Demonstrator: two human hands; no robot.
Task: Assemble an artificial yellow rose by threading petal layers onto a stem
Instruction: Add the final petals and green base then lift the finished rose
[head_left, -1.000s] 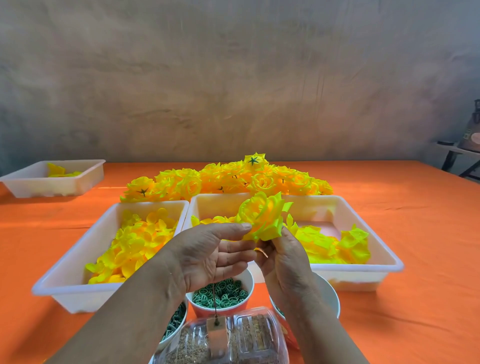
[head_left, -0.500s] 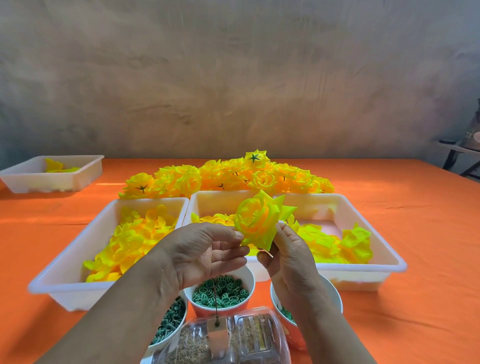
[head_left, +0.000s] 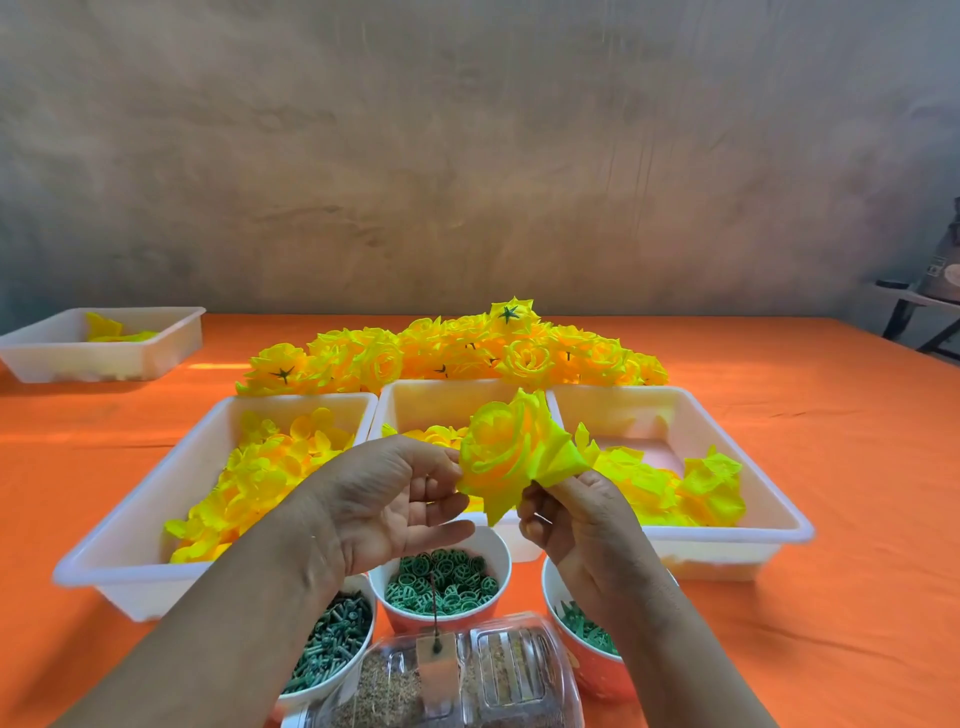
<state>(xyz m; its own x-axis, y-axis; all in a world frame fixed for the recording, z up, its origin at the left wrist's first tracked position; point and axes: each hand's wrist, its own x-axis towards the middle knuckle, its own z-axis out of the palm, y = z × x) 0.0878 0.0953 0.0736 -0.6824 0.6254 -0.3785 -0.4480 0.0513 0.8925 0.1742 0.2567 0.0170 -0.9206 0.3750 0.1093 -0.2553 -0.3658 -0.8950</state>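
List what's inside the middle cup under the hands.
The middle cup holds green ring-shaped plastic pieces, heaped near the rim. Whatever lies beneath them is covered, and the left hand hides its far-left edge.

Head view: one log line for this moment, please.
rose: held aloft | right hand: pinches its base | left hand: fingers relaxed, fingertips at petal edge
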